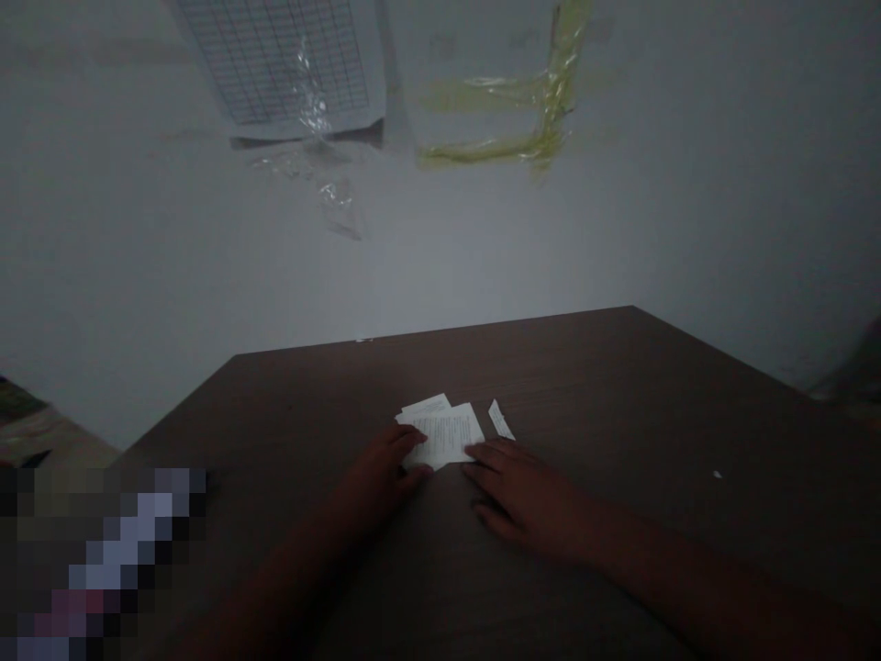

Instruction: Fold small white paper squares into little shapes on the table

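Several white paper pieces (pixel 447 436) with lines of print lie overlapped on the brown table, between my two hands. My left hand (pixel 389 468) rests at their left edge, its fingers on the paper and the thumb near the lower corner. On the right side my right hand (pixel 513 487) lies palm down with spread fingers, the fingertips touching the paper's right edge. A small separate scrap of printed paper (pixel 501 420) lies just beyond the right hand's fingers, apart from the others. The light is dim, so the print cannot be read.
The brown table (pixel 585 386) meets a pale wall (pixel 447 257) at the back. A ruled sheet (pixel 289 64) and yellow tape (pixel 482 151) are stuck on the wall. A tiny white scrap (pixel 717 475) lies at the right. The lower left corner is pixelated.
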Demonstrator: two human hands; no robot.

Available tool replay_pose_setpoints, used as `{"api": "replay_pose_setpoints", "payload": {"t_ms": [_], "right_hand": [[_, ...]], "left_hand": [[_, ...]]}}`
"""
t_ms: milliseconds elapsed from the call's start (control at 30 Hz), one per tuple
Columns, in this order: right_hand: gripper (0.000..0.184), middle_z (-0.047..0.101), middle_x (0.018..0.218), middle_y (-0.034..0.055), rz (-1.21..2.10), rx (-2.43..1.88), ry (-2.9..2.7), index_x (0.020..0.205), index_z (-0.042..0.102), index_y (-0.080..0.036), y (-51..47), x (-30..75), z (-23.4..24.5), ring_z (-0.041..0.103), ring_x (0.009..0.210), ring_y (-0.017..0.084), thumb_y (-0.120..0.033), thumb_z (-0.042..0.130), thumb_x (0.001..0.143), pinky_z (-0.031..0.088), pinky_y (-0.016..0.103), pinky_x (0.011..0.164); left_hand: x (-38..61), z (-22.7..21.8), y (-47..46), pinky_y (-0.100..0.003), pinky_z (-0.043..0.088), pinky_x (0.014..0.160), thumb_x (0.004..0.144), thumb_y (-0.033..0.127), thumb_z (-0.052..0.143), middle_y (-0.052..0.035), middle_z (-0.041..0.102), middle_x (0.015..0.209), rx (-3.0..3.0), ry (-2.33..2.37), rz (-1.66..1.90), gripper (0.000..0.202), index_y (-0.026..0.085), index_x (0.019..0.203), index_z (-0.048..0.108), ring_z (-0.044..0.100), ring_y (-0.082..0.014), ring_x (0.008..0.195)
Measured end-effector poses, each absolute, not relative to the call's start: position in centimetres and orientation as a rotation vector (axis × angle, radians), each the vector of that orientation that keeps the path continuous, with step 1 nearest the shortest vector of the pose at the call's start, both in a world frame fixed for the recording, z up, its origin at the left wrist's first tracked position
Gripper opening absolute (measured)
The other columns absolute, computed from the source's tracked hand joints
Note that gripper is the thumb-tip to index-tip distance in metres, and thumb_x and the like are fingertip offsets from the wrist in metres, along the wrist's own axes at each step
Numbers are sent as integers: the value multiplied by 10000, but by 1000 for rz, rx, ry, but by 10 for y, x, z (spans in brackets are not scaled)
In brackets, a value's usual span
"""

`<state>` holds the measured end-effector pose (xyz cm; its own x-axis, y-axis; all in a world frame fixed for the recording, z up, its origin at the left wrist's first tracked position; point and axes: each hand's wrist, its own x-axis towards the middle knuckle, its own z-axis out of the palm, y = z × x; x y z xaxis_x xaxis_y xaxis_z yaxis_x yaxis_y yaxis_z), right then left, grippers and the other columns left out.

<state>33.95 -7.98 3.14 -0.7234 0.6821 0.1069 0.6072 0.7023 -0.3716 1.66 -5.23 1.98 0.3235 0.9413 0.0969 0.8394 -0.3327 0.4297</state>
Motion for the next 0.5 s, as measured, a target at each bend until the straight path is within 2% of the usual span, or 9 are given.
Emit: {"api": "replay_pose_setpoints", "payload": {"t_ms": [133,300,400,500], "right_hand": [[490,748,1856,301,477,-1018,-2670,1669,865,-108,-80,338,33,714,1738,474,-348,772,1252,546,710,1503],[395,785,1813,271,474,-1011,-2650,1583,915,-143,-79,340,30,746,1702,449,-305,811,1237,578,653,1484],[343,791,1807,253,478,-997,-2640,1545,932,-166,-78,341,29,741,1709,434,-260,781,1253,595,631,1468],[343,808,1780,252,473,-965,-2646,1551,929,-170,-77,342,28,752,1687,427,-249,743,1274,607,642,1454]], "left_hand": [[21,38,-58,-565,729,1358,1130,298,803,-132,919,1644,2322,1577,462,349,263,1434,973,890,-383,1512],[26,52,-65,-427,716,1292,1194,192,596,-74,984,1439,2402,1543,455,404,213,1274,992,925,-306,1329],[24,51,-64,-389,711,1268,1174,197,653,-79,971,1435,2403,1535,428,352,202,1258,995,929,-297,1317],[19,47,-60,-432,710,1303,1116,206,796,-102,947,1500,2391,1506,401,276,211,1306,996,918,-330,1383]]}}
